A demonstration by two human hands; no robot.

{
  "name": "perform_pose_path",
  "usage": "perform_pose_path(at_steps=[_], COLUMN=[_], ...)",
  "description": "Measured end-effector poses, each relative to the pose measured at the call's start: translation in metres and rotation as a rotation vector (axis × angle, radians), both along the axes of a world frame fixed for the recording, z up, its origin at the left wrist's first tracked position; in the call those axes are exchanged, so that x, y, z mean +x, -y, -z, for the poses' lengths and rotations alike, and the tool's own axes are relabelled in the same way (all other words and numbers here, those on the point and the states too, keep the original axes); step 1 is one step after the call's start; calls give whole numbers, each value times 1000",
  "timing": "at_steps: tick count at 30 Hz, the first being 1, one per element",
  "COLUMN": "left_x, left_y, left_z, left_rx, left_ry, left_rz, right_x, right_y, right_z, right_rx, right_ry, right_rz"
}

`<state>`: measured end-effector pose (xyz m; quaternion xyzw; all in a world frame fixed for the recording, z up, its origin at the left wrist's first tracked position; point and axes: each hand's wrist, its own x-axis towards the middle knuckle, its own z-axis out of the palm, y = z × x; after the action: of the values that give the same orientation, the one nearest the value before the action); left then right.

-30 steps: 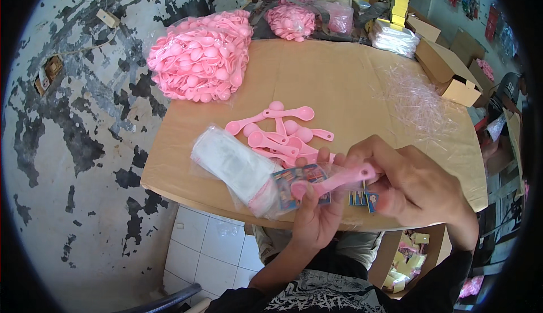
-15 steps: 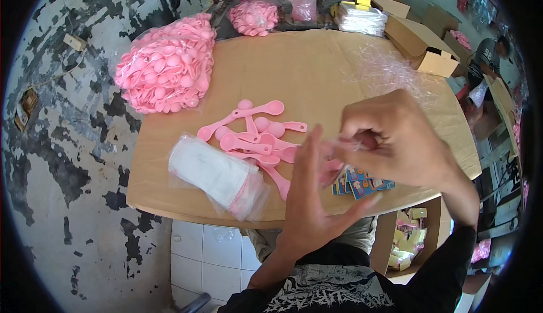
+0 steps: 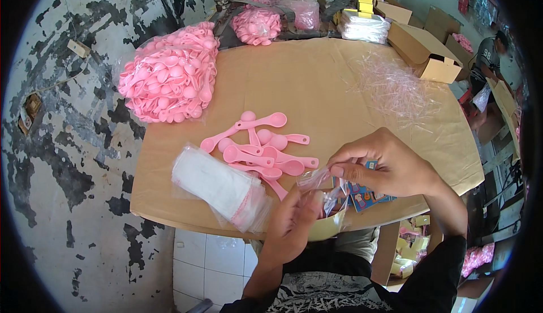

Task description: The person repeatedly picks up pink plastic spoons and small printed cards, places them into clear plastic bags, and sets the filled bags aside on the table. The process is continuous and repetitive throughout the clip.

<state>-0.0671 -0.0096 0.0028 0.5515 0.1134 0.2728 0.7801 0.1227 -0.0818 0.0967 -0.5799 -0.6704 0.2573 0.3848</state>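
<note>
Just above the table's front edge, both my hands hold a clear plastic bag (image 3: 317,178) with a yellow piece (image 3: 328,227) at its lower part. My left hand (image 3: 291,219) is closed round the bag's left side, thumb up. Between thumb and fingers, my right hand (image 3: 382,166) pinches the bag's upper edge. Partly hidden behind the right hand lie blue printed cards (image 3: 370,198). Left of the bag is a loose pile of pink double-ended measuring spoons (image 3: 246,155). A stack of flat clear bags (image 3: 218,185) lies beside the spoons, near the front left edge.
A big bag of pink spoons (image 3: 169,75) stands at the back left. Clear plastic strips (image 3: 396,86) lie at the right, before an open carton (image 3: 424,52). Below the right edge, a box (image 3: 410,245) holds yellow and pink packs. Another person (image 3: 489,58) sits far right.
My right hand has come down and slightly left. My left hand has gone from spread fingers to closed on the bag. The bag's yellow piece now shows.
</note>
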Motion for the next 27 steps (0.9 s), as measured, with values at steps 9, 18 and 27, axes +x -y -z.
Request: perform_pose_path(at_steps=[9, 18, 27], left_x=[27, 24, 28], left_y=[-7, -4, -13], left_z=[11, 7, -19], left_rx=[262, 114, 712], left_ry=[5, -78, -447], left_rz=[-422, -171, 60], right_x=[0, 7, 15], right_y=[-4, -7, 4], right_z=[16, 32, 37], right_rx=[503, 643, 339], right_ry=[480, 871, 948], right_rz=[278, 139, 24])
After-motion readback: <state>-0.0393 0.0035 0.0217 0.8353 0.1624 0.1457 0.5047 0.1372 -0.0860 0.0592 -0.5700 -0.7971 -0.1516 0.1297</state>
